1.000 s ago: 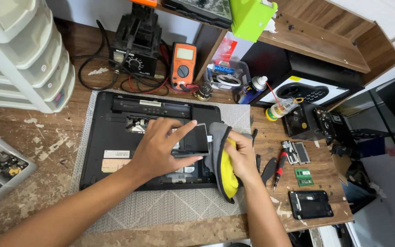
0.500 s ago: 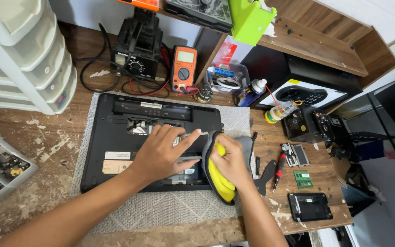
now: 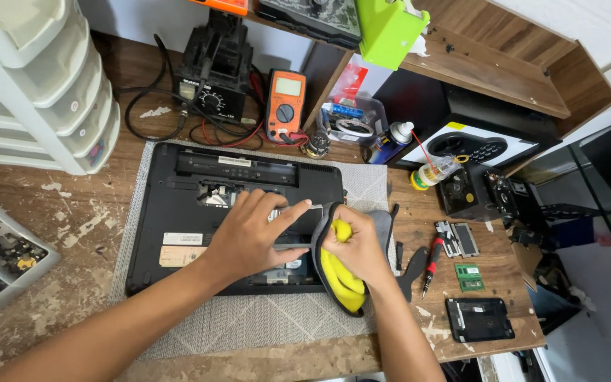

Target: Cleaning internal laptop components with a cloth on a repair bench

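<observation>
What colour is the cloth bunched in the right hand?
Yellow and grey cloth, clearest in the head view.

Single head-worn view, looking steeply down from above onto wooden workbench (image 3: 51,212), close range. Upside-down laptop (image 3: 178,212) centre frame, forearms entering from bottom edge, shelf and drawer unit (image 3: 37,78) along top. No second view to overlap.
</observation>
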